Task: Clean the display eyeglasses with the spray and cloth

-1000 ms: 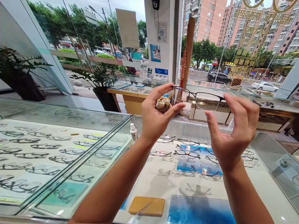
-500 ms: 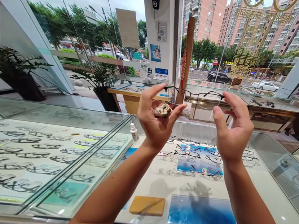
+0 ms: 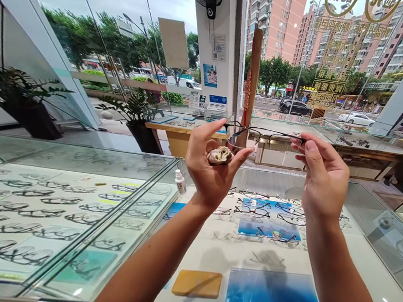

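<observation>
A pair of black half-rim eyeglasses point(image 3: 261, 133) is held up in front of me, above the glass display counter. My left hand point(image 3: 211, 164) grips the left end of the frame between thumb and forefinger. A crumpled, greyish-beige cloth point(image 3: 220, 155) is tucked in the palm of that same hand. With thumb and fingers pinched together, my right hand point(image 3: 325, 178) holds the other end of the eyeglasses near the temple.
Below lies the glass counter with rows of eyeglasses point(image 3: 65, 200) inside. On it are a small white bottle point(image 3: 180, 182), a mustard-yellow case point(image 3: 197, 283) and a blue mat point(image 3: 274, 293). Potted plants point(image 3: 138, 114) and further showcases point(image 3: 355, 155) stand by the windows.
My right hand has shifted slightly right and turned, its thumb closing onto the eyeglasses' end. The eyeglasses have rotated, with their right side now seen more edge-on. My left hand keeps its grip.
</observation>
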`<state>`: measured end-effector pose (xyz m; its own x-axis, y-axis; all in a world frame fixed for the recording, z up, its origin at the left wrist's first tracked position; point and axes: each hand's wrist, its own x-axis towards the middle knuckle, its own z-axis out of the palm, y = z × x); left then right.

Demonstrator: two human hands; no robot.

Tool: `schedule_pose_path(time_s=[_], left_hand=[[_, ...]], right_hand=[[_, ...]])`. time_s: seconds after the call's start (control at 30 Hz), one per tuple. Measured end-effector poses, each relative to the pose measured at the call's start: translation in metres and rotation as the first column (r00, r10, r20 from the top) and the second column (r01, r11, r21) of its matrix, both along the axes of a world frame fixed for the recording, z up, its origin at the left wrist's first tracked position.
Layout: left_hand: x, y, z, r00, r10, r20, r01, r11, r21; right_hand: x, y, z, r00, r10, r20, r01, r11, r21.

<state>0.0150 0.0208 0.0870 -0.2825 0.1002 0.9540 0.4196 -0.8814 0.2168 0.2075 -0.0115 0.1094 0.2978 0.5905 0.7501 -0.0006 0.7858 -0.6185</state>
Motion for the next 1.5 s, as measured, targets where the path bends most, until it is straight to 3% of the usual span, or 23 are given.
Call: schedule_pose_path(time_s=[0.4,0.7,1.0,1.3,1.4,1.47,1.5], left_hand=[[0.003,-0.006,0.005,0.995,-0.098,-0.029,0.097,0.995,-0.014],[0.0,0.0,0.008,0.992,-0.117,-0.051,0.12,0.992,0.045],[0.004,-0.007,0.007,0.955,-0.295,-0.025,0.294,0.955,-0.032],[0.006,-0.01,0.007,0.97,-0.238,0.058,0.243,0.966,-0.09],[0.003,-0.009,0.008,0.953,-0.296,0.067,0.303,0.932,-0.198],[0.0,-0.008,0.011,0.907,-0.398,0.138,0.421,0.847,-0.324],[-0.001,-0.009,0.013,0.867,-0.46,0.19,0.496,0.772,-0.398]], right_hand=[[0.006,0.001,0.002,0.994,0.106,-0.031,-0.108,0.992,-0.058],[0.008,-0.001,0.003,0.995,0.1,-0.008,-0.1,0.993,-0.054],[0.008,0.001,0.004,0.995,0.093,-0.04,-0.095,0.994,-0.056],[0.009,0.005,0.0,0.995,0.097,-0.007,-0.097,0.989,-0.111],[0.011,0.007,-0.001,0.992,0.109,0.061,-0.102,0.989,-0.103],[0.01,0.008,-0.001,0.984,0.119,0.133,-0.108,0.99,-0.089],[0.008,0.008,0.0,0.977,0.121,0.174,-0.109,0.991,-0.075]])
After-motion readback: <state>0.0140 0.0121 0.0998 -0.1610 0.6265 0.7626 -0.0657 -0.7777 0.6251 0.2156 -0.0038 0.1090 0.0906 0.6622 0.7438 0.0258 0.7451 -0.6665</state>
